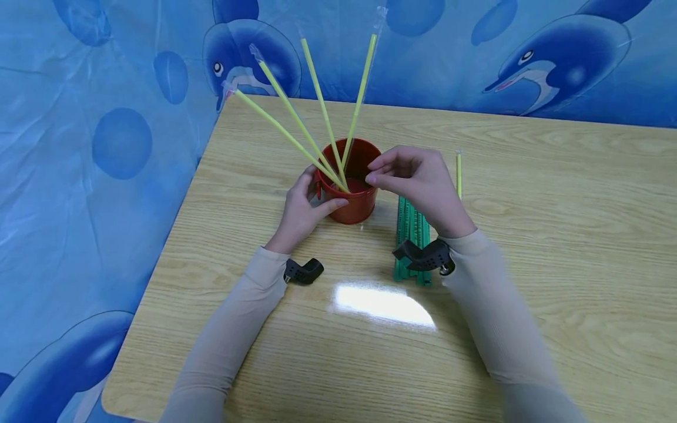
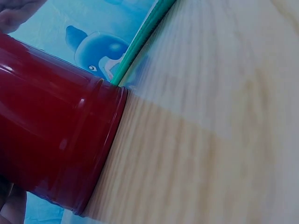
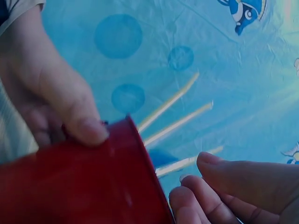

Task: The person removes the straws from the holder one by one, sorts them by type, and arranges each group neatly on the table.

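Where right hand [image 1: 423, 181] overhangs, green strips [image 1: 407, 226] part-hidden.

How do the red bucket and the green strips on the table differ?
The red bucket is round and hollow, while the green strips are long and narrow. The bucket stands upright; the strips lie flat. The bucket holds four yellow straws and is gripped by the left hand, while the strips lie side by side. Both rest on the wooden table.

Long pale beige sleeves [image 1: 233, 332], angular black wrist mounts [image 1: 423, 255]
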### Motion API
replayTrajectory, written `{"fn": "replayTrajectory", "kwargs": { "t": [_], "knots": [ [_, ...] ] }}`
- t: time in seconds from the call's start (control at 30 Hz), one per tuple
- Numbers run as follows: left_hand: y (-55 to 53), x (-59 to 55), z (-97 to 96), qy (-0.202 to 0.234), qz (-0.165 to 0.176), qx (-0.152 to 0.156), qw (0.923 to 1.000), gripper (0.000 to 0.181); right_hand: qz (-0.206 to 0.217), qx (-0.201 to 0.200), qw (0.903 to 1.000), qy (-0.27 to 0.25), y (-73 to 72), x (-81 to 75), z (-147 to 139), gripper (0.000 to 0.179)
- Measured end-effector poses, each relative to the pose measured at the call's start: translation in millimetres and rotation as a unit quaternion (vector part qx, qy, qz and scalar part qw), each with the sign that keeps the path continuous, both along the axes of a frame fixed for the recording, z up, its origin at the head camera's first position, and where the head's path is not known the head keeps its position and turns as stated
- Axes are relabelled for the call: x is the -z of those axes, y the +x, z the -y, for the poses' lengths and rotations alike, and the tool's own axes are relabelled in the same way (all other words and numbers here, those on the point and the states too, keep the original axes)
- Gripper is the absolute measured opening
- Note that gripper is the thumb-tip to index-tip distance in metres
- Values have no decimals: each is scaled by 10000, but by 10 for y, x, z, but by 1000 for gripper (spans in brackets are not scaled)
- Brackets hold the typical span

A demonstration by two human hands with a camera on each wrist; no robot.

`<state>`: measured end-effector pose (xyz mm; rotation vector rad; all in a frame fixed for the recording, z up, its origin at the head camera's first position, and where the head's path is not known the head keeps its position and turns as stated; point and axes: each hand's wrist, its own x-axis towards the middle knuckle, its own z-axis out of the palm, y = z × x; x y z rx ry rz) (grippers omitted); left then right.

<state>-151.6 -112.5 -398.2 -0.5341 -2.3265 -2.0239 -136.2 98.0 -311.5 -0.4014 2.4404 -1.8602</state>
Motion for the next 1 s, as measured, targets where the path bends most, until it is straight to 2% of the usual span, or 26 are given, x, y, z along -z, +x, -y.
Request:
{"fn": "replayTrajectory", "kwargs": {
  "t": [0.27, 0.5, 0.73, 1.0],
  "knots": [
    [-6, 10, 11, 9, 23, -11, 10000, 66, -54, -392, 9985, -381, -103, -103, 303, 20],
    [-6, 23, 4, -54, 54, -27, 10000, 65, -80, -494, 9977, -458, -217, -89, 494, 18],
    [-7, 26, 2, -88, 143, -57, 9998, 68, -234, -260, 9991, -252, -293, -56, 622, 14],
    [-10, 21, 11, -141, 280, -100, 9995, 72, -577, -284, 9976, 260, -329, -8, 688, 14]
  ]
}}
